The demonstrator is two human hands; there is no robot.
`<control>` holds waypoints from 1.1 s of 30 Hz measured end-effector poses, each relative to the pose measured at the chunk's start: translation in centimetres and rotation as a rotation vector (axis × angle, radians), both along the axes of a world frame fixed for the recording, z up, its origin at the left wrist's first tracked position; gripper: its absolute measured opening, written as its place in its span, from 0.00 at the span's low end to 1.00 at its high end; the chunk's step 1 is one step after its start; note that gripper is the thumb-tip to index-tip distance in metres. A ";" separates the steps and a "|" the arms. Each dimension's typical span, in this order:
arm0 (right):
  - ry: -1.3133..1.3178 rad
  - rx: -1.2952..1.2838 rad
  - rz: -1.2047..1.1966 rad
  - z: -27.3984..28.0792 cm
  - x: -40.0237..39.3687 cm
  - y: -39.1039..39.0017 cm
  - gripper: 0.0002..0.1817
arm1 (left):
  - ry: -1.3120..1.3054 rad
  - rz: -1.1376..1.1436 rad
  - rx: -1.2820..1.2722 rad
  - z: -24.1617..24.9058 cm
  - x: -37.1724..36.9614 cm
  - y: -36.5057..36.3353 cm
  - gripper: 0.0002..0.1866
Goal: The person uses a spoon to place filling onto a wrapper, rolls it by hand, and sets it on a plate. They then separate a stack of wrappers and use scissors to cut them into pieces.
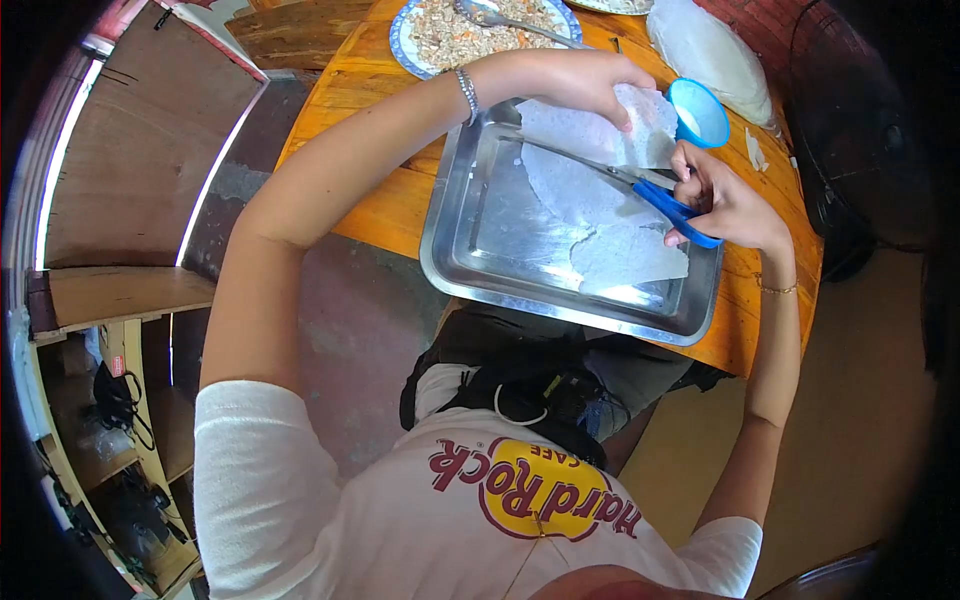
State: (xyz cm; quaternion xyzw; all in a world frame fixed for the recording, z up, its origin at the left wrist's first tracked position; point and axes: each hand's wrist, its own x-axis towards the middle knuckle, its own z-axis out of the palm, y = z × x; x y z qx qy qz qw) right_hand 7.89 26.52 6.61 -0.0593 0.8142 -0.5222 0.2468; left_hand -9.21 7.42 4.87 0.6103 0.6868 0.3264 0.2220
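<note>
My left hand [590, 85] reaches over the far side of a metal tray [460, 270], its fingers closed on the edge of a thin white wrapper sheet [650, 125]. In my right hand [730, 200] is a pair of scissors [655, 195] with blue handles, fingers in the loops. The blades point left across the wrapper, near its middle. Below them, more of the white sheet lies in the tray, and a torn-edged piece [630, 262] rests at its near right part. Whether the blades are fully closed is hard to make out.
A patterned plate [402, 40] of chopped filling with a spoon [530, 28] stands on the wooden table [350, 190]. Right of the tray's far side are a blue cup [700, 112] with something white and a plastic bag [710, 55]. Wooden shelves [130, 400] stand at left.
</note>
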 end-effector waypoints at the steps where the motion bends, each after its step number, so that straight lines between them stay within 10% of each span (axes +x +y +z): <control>1: -0.005 -0.005 -0.006 0.0 0.1 0.1 0.32 | -0.009 0.014 0.006 0.0 0.0 -0.1 0.27; 28: 0.067 -0.204 -0.070 2.3 4.2 5.1 0.33 | -0.209 0.371 0.393 6.6 -3.4 -7.1 0.23; 33: 0.266 -0.107 -0.477 3.6 7.5 10.5 0.29 | -0.304 0.542 0.349 5.5 -3.4 -10.6 0.21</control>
